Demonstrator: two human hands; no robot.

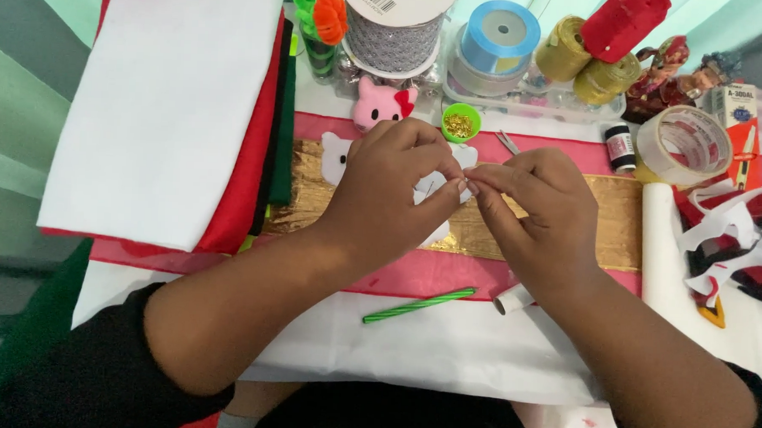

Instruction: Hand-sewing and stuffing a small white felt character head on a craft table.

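Note:
My left hand (395,185) and my right hand (538,203) meet fingertip to fingertip over a white felt cat-head shape (336,156) that lies on a gold strip (613,222). Both hands pinch something very small between thumb and forefinger, too small to name. The left hand also seems to hold the white felt piece under its fingers. Most of that felt piece is hidden by my hands.
Folded white, red and green felt (161,105) lies at the left. Ribbon spools (499,32), a pink cat-face piece (381,103), a green cup of gold bits (461,122), a tape roll (686,144), scissors (508,142) and a green striped stick (418,305) surround the work.

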